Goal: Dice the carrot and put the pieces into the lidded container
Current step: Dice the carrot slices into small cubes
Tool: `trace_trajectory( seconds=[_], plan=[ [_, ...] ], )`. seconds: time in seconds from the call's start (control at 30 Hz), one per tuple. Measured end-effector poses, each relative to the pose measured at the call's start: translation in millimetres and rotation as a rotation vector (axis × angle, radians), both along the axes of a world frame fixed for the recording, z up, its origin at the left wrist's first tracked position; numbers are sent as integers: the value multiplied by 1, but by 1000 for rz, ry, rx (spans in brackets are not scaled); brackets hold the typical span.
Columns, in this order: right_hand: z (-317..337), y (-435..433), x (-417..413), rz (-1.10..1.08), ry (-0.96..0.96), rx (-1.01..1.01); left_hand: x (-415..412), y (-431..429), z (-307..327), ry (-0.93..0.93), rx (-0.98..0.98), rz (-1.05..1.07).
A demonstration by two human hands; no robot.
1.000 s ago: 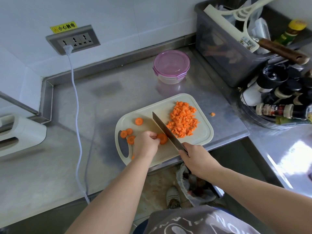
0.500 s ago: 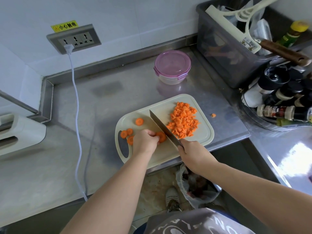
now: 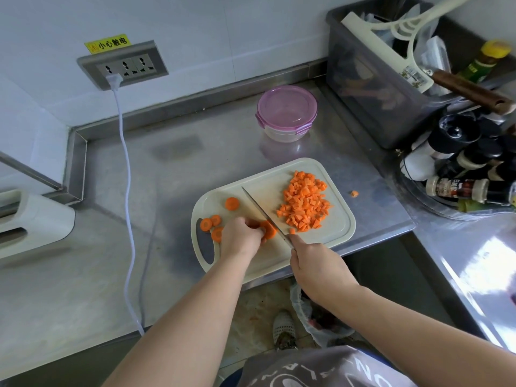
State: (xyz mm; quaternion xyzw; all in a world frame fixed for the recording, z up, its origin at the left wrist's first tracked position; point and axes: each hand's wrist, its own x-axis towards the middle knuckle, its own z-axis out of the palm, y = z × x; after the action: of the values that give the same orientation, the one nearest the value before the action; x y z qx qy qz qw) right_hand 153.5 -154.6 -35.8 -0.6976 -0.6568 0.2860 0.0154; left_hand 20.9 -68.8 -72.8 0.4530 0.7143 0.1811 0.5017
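Floor: Between your arms, below the counter edge, are a shoe (image 3: 283, 325) and a bag-lined bin (image 3: 312, 311).
Right hand: Your right hand (image 3: 318, 263) is wrapped tight round the knife handle, which it hides, at the near edge of the cutting board.
Knife: The knife (image 3: 261, 209) runs from that hand diagonally far-left across the board. Whether its edge touches the board, you cannot tell.
Left hand: Your left hand (image 3: 241, 237) has its fingers curled down, pinning the held slices (image 3: 269, 229) on the board, right against the left side of the blade.
Cutting board: The pale cutting board (image 3: 339, 224) lies on the steel counter (image 3: 167, 177), handle slot to the left, near side at the counter edge.
Loose slices: Four loose slices (image 3: 206, 224) lie on the left part of the board, three bunched by the slot beside your left hand and one alone farther back.
Diced carrot: The diced pile (image 3: 304, 202) covers the right half of the board, right of the blade.
Stray piece: One stray piece (image 3: 354, 193) sits on the counter just right of the board.
Container: The round container (image 3: 287, 110), purple lid clipped on, stands beyond the board, well apart from it.
Right side: A grey crate (image 3: 363, 88) of utensils and a tray of bottles (image 3: 460, 188).
Wall: A socket (image 3: 122, 67) with a white cord (image 3: 127, 191) trailing across the counter's left.
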Motion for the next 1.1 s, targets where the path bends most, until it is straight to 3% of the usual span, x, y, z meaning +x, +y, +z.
trace_trajectory(
  seconds=[0.77, 1.1],
  plan=[
    [2, 12, -9, -41, -58, -172, 0, 2, 0, 60, 29, -40],
    [5, 29, 9, -27, 76, -103, 0, -2, 7, 33, 33, -32]
  ],
)
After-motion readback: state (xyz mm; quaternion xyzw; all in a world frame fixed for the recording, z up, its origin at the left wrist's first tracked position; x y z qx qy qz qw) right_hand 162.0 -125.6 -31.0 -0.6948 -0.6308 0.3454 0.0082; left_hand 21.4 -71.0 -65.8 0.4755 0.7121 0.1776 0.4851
